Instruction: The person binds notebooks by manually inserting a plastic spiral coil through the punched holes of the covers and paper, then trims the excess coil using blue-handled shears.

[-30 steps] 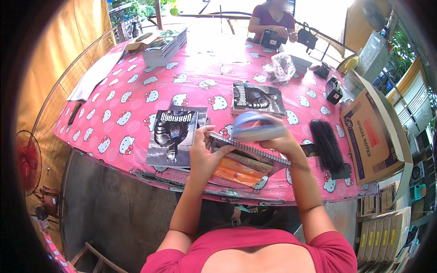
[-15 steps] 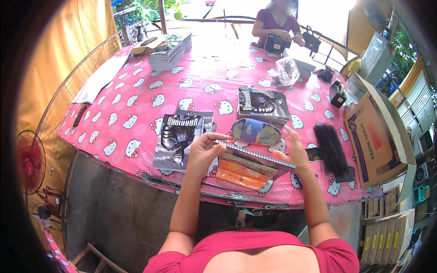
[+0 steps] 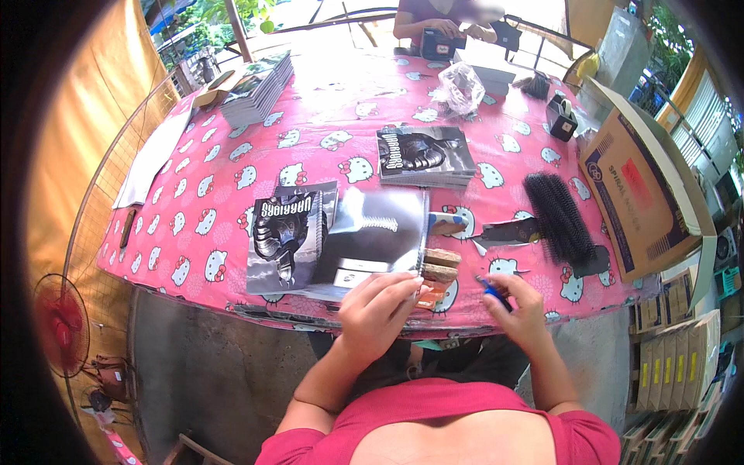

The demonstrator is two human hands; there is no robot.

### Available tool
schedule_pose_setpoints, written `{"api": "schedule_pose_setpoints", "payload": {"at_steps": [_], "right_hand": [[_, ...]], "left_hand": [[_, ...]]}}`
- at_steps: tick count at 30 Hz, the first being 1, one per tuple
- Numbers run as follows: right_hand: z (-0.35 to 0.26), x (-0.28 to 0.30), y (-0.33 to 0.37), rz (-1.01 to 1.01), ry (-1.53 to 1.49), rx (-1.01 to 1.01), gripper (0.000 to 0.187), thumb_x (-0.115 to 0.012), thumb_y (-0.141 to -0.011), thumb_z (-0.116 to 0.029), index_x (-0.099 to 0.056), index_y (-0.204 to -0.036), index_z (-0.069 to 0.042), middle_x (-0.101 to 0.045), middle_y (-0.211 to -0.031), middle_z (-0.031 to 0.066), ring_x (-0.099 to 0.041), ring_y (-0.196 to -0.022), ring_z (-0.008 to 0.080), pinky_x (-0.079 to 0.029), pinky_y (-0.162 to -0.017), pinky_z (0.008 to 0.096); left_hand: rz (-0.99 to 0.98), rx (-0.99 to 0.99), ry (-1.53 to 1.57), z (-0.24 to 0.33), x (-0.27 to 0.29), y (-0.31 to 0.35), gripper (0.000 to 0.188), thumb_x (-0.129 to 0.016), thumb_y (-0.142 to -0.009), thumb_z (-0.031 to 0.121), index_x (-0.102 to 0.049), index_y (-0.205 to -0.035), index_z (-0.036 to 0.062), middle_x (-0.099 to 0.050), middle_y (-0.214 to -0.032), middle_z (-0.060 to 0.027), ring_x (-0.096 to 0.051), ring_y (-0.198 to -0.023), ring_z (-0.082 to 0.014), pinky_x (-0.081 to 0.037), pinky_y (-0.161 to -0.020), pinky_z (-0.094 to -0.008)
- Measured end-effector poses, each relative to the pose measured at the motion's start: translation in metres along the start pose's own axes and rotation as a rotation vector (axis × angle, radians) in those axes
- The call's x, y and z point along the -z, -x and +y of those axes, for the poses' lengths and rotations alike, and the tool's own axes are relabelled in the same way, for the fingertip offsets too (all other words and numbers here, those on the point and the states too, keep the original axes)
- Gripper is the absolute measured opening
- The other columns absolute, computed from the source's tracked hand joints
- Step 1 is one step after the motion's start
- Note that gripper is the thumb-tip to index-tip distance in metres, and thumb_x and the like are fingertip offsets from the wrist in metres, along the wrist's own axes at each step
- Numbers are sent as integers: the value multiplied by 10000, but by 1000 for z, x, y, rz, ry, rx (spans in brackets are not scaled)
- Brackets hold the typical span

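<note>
One glossy spiral notebook [image 3: 372, 232], with its dark cover upward, lies beyond and slightly left of the left hand [image 3: 378, 311]. This hand pinches the near end of the bound edge [image 3: 425, 232], with the fingers pressed together and pointing to the right; the thumb I cannot see fully. The bound edge is long and runs from this grip almost straight away from the body. The left hand is therefore the nearer one and touches it, while the right hand [image 3: 523, 310] is apart, to the right of it. The right hand is curled around a blue-handled hand tool [image 3: 498, 297], whose dark tip is directed toward the left hand; whether the tip is spread, I cannot tell. Both forearms come from below and lean inward. Between the hands, slightly farther, are wooden blocks [image 3: 441, 266]. Beyond the right hand lie black binding coils [image 3: 556, 213].
</note>
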State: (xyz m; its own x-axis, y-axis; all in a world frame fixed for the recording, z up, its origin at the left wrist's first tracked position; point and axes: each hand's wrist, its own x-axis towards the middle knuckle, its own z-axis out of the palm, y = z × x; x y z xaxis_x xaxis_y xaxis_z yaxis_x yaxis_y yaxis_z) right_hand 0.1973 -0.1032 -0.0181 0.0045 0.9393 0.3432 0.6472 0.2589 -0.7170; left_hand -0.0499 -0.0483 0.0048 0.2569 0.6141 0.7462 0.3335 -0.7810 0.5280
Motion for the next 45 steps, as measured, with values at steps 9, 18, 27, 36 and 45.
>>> {"api": "schedule_pose_setpoints", "payload": {"at_steps": [9, 18, 27, 36, 45], "right_hand": [[-48, -15, -13, -106, -55, 219, 367, -742, -794, -171, -625, -1098, -2, -634, -1036, 179, -638, -930, 298, -523, -782, 367], [-18, -24, -30, -796, -1372, -589, 323, -565, -963, -228, -611, -1089, 66, -681, -976, 145, -667, -828, 158, -537, -727, 290], [82, -1, -27, -12, 459, -192, 401, -725, -783, -352, -659, -1009, -28, -672, -1019, 159, -638, -964, 302, -434, -946, 402], [129, -31, -201, 247, 156, -128, 521, -726, -781, -399, -640, -1041, 45, -646, -1072, 226, -605, -1034, 366, -458, -895, 427], [169, -16, -261, -24, 322, -430, 653, -746, -784, -308, -445, -1232, 59, -644, -1027, 283, -643, -962, 382, -490, -799, 446]], "left_hand": [[50, 114, 114, -10, -20, 17, 252, -770, -689, -72, -707, -927, -17, -698, -946, -158, -689, -841, -216, -561, -696, -296], [108, -141, 53, -19, -10, 11, 168, -749, -721, -35, -655, -856, 1, -693, -906, -143, -682, -766, -255, -550, -683, -322], [1259, 486, 205, -128, 75, 25, 225, -731, -840, 83, -512, -814, 41, -604, -826, -51, -557, -743, -122, -463, -707, -239], [914, 778, -365, -190, 91, 82, 274, -756, -824, 174, -535, -849, 15, -594, -839, -54, -528, -744, -133, -452, -697, -289], [560, 610, -445, -130, 79, 14, 412, -758, -804, 176, -540, -1118, 20, -549, -1223, -139, -518, -1169, -296, -393, -991, -391]]}}
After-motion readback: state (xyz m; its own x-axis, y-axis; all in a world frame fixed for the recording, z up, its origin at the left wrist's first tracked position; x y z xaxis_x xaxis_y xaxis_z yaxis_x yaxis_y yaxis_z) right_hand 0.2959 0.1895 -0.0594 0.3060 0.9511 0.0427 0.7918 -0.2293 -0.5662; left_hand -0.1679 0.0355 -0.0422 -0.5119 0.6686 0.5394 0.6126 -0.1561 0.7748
